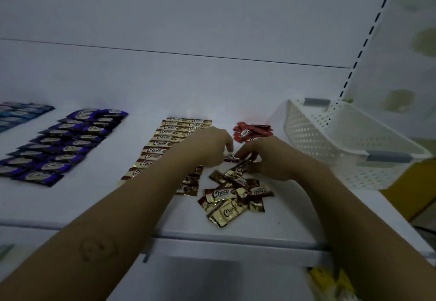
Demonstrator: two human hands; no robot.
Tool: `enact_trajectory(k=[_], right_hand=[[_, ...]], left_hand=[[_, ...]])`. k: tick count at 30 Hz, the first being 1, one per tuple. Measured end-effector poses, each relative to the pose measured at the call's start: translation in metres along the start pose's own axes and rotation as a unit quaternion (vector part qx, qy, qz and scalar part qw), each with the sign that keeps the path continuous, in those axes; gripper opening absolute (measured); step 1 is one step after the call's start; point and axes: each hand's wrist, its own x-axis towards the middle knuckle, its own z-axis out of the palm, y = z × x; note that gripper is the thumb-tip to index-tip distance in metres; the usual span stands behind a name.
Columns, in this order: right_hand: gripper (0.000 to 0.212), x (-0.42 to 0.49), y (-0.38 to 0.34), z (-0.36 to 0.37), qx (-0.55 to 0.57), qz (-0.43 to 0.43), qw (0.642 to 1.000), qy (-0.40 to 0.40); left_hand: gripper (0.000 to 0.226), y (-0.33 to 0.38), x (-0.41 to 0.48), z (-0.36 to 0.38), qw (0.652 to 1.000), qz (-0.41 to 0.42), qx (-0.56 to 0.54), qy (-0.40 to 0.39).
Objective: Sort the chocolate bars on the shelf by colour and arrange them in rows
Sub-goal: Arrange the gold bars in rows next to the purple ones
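Note:
On the white shelf lie chocolate bars grouped by colour. Light blue bars are at far left, purple bars in two rows beside them, gold bars in rows at the middle. A small pile of red bars lies at the back right. A loose heap of gold bars sits near the front edge. My left hand hovers over the gold rows, fingers curled down at a small bar. My right hand pinches a gold bar at the top of the heap.
A white perforated plastic basket with grey handles stands at the right of the shelf. A slotted upright rises behind it. The shelf's front edge runs below the heap. Yellow packets show on a lower level.

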Motion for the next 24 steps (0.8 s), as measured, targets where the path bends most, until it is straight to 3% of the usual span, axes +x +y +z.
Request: enact_trajectory(k=[6,10,13,16,24], right_hand=[[0.027,0.003,0.017,0.005,-0.001,-0.007,1.0,0.021],[0.006,-0.001,0.022,0.004,0.015,0.003,0.998,0.061],[0.005,-0.009,0.021,-0.002,0.07,0.019,0.99,0.119],[0.007,-0.018,0.01,-0.011,0.106,0.01,0.978,0.178],[0.015,-0.037,-0.057,-0.009,0.187,-0.052,0.96,0.199]], left_hand=[[0.026,0.001,0.011,-0.005,0.997,-0.001,-0.07,-0.023],[0.011,0.002,0.001,-0.009,0.986,-0.019,-0.164,0.034],[0.008,-0.001,-0.02,-0.015,0.947,-0.041,-0.298,0.11],[0.015,-0.007,-0.053,-0.021,0.896,-0.052,-0.42,0.137],[0.024,-0.039,-0.135,-0.021,0.889,-0.107,-0.41,0.177]])
